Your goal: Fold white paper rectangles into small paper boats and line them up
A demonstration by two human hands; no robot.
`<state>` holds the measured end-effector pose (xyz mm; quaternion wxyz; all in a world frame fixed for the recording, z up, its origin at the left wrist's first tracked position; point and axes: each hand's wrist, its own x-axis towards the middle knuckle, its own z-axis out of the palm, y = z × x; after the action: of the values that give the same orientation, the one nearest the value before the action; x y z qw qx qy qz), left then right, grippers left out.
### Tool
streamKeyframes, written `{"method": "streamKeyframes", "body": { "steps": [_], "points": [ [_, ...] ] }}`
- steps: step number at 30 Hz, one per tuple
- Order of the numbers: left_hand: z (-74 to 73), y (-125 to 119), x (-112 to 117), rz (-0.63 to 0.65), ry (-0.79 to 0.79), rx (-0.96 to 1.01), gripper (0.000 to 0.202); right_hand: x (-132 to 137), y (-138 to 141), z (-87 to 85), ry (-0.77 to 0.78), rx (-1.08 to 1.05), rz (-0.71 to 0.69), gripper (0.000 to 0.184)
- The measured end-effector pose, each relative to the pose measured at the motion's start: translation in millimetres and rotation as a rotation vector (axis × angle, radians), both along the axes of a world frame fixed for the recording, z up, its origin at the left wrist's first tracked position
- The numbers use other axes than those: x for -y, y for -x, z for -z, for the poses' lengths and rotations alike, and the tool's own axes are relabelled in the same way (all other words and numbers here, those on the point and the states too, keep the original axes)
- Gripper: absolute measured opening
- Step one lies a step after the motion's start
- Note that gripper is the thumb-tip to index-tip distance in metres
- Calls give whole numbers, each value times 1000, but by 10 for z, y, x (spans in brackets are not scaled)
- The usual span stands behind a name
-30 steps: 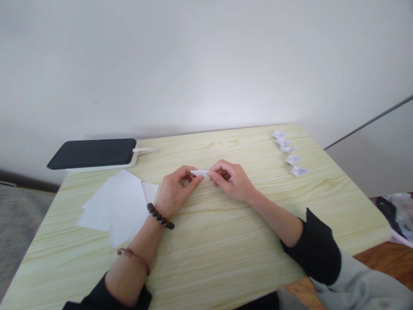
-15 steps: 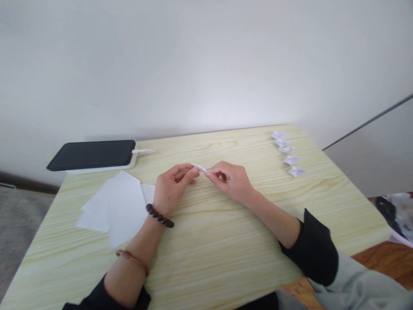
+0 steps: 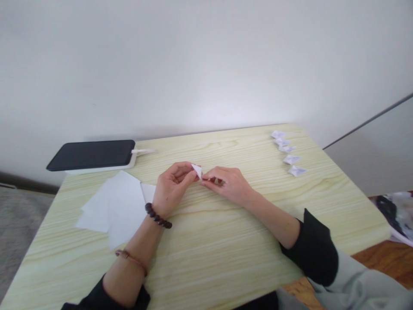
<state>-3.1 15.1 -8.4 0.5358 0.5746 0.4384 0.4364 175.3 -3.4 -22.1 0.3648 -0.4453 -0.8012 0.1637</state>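
Between my hands, above the middle of the table, is a small folded white paper (image 3: 197,170) with a pointed tip. My left hand (image 3: 174,185) pinches its left side between thumb and fingers. The thumb and forefinger of my right hand (image 3: 227,183) close on its lower right corner. Part of the paper is hidden by the fingers. To the right, several small folded paper shapes (image 3: 291,159) with pointed ends stand in a row. Left of my left hand lie loose white paper sheets (image 3: 124,206), overlapping one another.
A black phone (image 3: 93,154) rests on a white block (image 3: 130,163) at the table's back left, with a white cable (image 3: 145,151) plugged in. The wooden table (image 3: 226,254) meets a white wall (image 3: 206,64) behind. Bagged items (image 3: 398,213) are beyond its right edge.
The folded paper has turned from nearly edge-on to show a triangular face. My right hand has shifted slightly down and left along with its corner.
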Motion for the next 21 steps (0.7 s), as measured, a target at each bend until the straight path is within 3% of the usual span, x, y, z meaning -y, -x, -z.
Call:
{"method": "streamKeyframes", "body": {
  "steps": [7, 13, 21],
  "points": [
    [67, 2, -14, 62, -20, -34, 28, -10, 17, -11, 26, -40, 26, 11],
    [108, -16, 10, 30, -52, -77, 26, -1, 45, -10, 117, -128, 72, 4],
    [97, -43, 48, -12, -182, -191, 23, 5, 63, 24, 150, -236, 122, 13]
  ]
}}
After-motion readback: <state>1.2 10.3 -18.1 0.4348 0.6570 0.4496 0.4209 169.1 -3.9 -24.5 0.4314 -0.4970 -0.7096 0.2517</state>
